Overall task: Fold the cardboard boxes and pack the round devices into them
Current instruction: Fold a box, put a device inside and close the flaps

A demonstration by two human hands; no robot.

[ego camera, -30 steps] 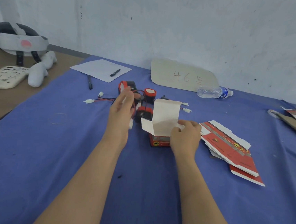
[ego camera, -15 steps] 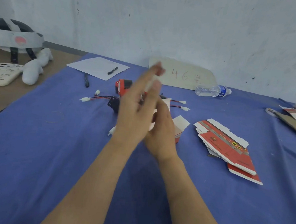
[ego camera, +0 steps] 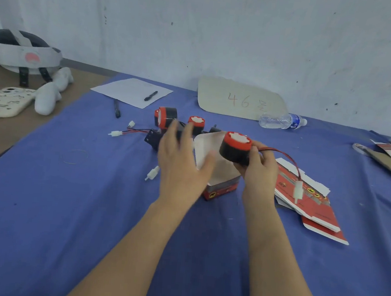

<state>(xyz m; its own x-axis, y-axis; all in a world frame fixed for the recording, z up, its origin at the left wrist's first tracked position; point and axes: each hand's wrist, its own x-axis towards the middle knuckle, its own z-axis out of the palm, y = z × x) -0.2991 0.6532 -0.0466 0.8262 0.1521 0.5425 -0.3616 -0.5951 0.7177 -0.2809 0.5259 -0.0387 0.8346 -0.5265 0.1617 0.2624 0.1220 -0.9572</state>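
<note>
The blue cloth-covered table (ego camera: 62, 230) carries everything you need. To your right lies the stack of flat red-and-white cardboard blanks (ego camera: 315, 208), not yet folded. Just beside it stands the small red cardboard box (ego camera: 219, 188), set up with its white flaps open and its mouth facing up.

Your left hand (ego camera: 183, 161) hovers at the box's left side, fingers straight and spread, holding nothing. Blur hides whether the thumb touches the flap. Your right hand (ego camera: 259, 170) has fingers and thumb curled round the round black device with a red-and-white cap (ego camera: 235, 148), held just above the box's mouth, cap up and slightly tilted. Two more round devices (ego camera: 165, 120) wait on the cloth beyond the box.

A thin red-and-black wire (ego camera: 284, 155) trails from the held device, and its white plug connector (ego camera: 298, 192) dangles over the blanks.

The step in hand looks like loading. Brace the box wall with your left hand and keep the rear flap pushed back. Level the device and lower it straight, so that the thin card does not buckle. Coil the wire in after it. A loose plug would likely snag the blanks or jam the closing flap.
</note>
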